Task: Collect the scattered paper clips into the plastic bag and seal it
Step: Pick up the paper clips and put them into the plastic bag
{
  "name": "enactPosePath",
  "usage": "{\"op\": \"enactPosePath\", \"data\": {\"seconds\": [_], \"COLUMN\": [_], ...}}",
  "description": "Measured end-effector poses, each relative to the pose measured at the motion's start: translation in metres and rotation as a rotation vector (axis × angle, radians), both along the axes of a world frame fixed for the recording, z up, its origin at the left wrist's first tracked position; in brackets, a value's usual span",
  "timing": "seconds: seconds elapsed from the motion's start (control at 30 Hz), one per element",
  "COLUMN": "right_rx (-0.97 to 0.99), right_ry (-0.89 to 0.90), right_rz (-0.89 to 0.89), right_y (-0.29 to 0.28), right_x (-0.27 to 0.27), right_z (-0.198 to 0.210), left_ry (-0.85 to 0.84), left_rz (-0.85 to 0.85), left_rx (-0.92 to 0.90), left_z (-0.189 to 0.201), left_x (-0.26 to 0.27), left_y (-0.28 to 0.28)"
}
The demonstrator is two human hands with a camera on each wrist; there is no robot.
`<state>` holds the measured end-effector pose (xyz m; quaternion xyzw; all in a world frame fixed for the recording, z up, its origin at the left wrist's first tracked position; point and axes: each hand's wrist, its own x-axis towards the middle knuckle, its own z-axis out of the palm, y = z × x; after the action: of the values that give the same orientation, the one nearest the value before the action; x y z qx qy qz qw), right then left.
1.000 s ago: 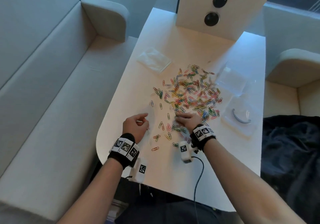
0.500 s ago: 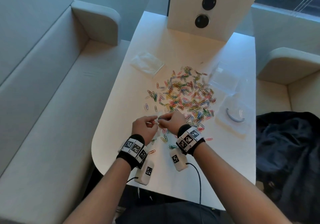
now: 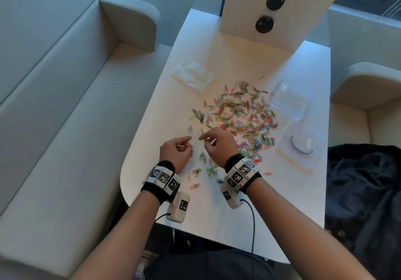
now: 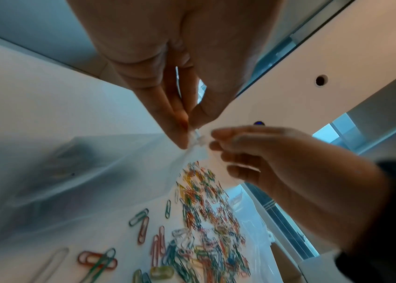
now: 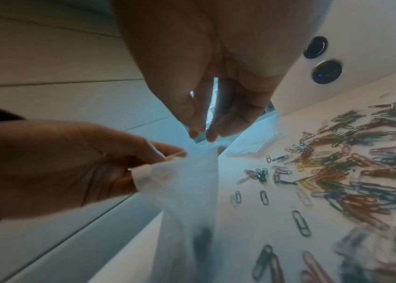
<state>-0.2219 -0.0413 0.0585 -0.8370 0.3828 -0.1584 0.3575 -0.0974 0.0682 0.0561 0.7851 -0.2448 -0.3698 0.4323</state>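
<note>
A long pale sofa (image 3: 65,117) runs beside the white table (image 3: 217,225). A white board (image 3: 280,8) with three black round spots, the top one cut off, stands at the far end. A dark cloth (image 3: 364,193) lies in a heap on the other side.

Three clear plastic things lie flat on the table: a stack of bags (image 3: 193,75) far off, and two clear packs (image 3: 297,147) past the clips. One pack has a curved grey piece inside.

The paper clips (image 3: 240,114) lie in one big bright pile in the middle of the table, with a few loose ones close to the hands. There are too many to count.

Both hands are up over the near part of the table, close together. The left hand (image 3: 175,151) pinches the top edge of the plastic bag (image 5: 187,191) with its thumb and first finger. The right hand (image 3: 219,147) pinches the same top edge from the other side with its fingertips (image 5: 199,130). The other fingers are curled in loosely. The bag hangs down between the hands and looks thin and foggy. From the head view it is very hard to see. A dark blur shows low in the bag, but I cannot tell what it is.
</note>
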Motion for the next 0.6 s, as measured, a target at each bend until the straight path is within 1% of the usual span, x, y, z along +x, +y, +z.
{"op": "enactPosePath", "data": {"seconds": [0.03,0.07,0.13,0.17,0.2,0.23,0.3,0.4,0.6], "right_rx": [-0.036,-0.111,-0.347,-0.434,-0.47,-0.482,-0.527,-0.58,-0.473], "right_ry": [-0.004,0.065,0.297,0.382,0.444,0.491,0.53,0.553,0.648], "right_rz": [0.063,0.196,0.594,0.781,0.912,0.981,1.003,0.851,0.578], "right_y": [0.004,0.011,0.035,0.05,0.063,0.073,0.079,0.069,0.032], "right_x": [-0.006,-0.013,-0.029,-0.039,-0.048,-0.055,-0.062,-0.06,-0.065], "right_z": [-0.004,-0.01,-0.033,-0.048,-0.062,-0.076,-0.094,-0.104,-0.098], "left_ry": [0.008,0.019,0.036,0.041,0.046,0.054,0.071,0.087,0.087], "left_rz": [0.018,0.039,0.091,0.113,0.129,0.141,0.148,0.139,0.09], "left_rx": [-0.001,-0.004,-0.008,-0.004,0.001,0.005,0.007,0.003,0.024], "left_z": [0.001,0.002,0.002,0.001,0.001,-0.001,-0.004,-0.006,-0.002], "left_x": [0.006,0.013,0.028,0.036,0.042,0.047,0.055,0.056,0.045], "left_y": [0.003,0.006,0.01,0.012,0.012,0.013,0.013,0.013,0.015]}}
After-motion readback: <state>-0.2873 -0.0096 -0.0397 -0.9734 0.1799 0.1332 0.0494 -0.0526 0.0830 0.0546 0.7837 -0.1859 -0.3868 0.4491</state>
